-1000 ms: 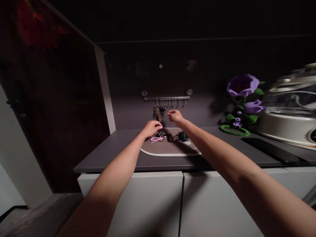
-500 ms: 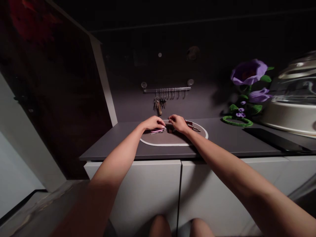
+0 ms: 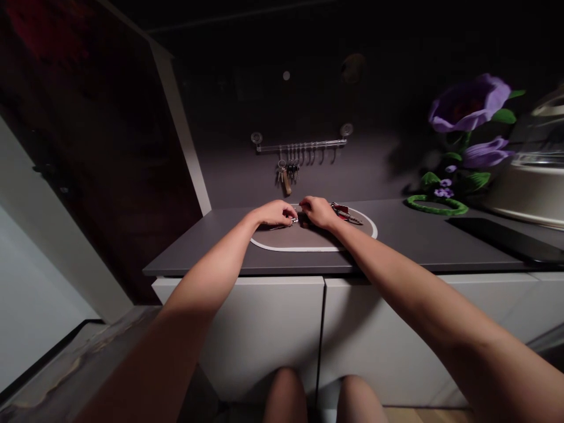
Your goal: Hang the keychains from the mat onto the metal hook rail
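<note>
My left hand (image 3: pixel 277 212) is over the left part of an oval brown mat (image 3: pixel 304 241) with a white rim. Its thumb and fingers pinch a small silver metal piece (image 3: pixel 294 220), and a thin metal edge shows under the palm. Just to the right, my right hand (image 3: pixel 316 211) has its fingers curled inward; whatever they hold is hidden. A small dark brown item (image 3: pixel 305 224) lies beneath those fingers. Right of that wrist, a red item (image 3: pixel 340 208) and what look like metal keys (image 3: pixel 355 220) rest on the mat.
Behind the mat, a clear hook rail (image 3: pixel 304 145) on the wall carries keys (image 3: pixel 282 173) and a brown fob (image 3: pixel 287 183). A purple flower decoration (image 3: pixel 469 106), a dark flat slab (image 3: pixel 497 238) and a cream domed appliance (image 3: pixel 533 188) stand to the right on the grey counter (image 3: pixel 211 252).
The left hand has closed over the pink and silver item, whose pink part is now hidden. The right hand stays curled in about the same place. The view has shifted slightly.
</note>
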Motion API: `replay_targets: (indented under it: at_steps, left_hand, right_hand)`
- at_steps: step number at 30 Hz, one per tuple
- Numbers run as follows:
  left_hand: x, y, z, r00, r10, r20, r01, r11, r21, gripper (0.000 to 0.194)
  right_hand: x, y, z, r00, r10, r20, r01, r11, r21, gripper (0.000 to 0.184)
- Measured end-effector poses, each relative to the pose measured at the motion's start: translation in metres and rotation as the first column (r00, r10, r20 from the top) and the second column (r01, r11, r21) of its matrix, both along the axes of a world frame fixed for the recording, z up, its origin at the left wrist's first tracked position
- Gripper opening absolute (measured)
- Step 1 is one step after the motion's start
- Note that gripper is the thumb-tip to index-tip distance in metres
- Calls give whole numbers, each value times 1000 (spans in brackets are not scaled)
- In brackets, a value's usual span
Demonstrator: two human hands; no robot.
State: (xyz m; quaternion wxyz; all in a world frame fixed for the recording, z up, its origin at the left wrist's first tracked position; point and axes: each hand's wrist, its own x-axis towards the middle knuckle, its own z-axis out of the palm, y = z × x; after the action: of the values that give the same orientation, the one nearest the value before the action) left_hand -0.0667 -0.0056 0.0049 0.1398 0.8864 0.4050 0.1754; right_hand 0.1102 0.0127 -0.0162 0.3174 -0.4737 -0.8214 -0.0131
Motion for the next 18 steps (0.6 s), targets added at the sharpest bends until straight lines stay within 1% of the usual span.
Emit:
replay_targets:
  at_steps: [3, 8, 10, 14, 16, 18]
  left_hand:
    - [1, -1, -1, 1000, -4, 29, 4, 1000, -2, 30]
    - [1, -5, 1, 994, 83, 75, -75, 992, -97, 26]
    - [0, -5, 2, 991, 87, 100, -79, 993, -84, 25]
    - [-2, -1, 4, 982, 88, 166, -87, 996, -10, 26]
    - [-4, 1, 4, 973, 101, 210, -101, 995, -10, 27]
    - [-5, 2, 4, 959, 120, 256, -114, 993, -39, 25]
  right_hand:
    - [0, 0, 0, 1000, 1, -9, -1, 1000, -17, 23]
    - [0, 2, -1, 1000, 15, -11, -15, 1000, -3, 23]
    - [0, 3, -1, 1000, 24, -4, -24, 1000, 10, 22]
    - [0, 2, -1, 1000, 17, 24, -17, 1000, 19, 23]
    - [0, 0, 0, 999, 11, 41, -12, 1000, 25, 24]
    - [-1, -2, 1, 999, 14, 46, -16, 999, 32, 25]
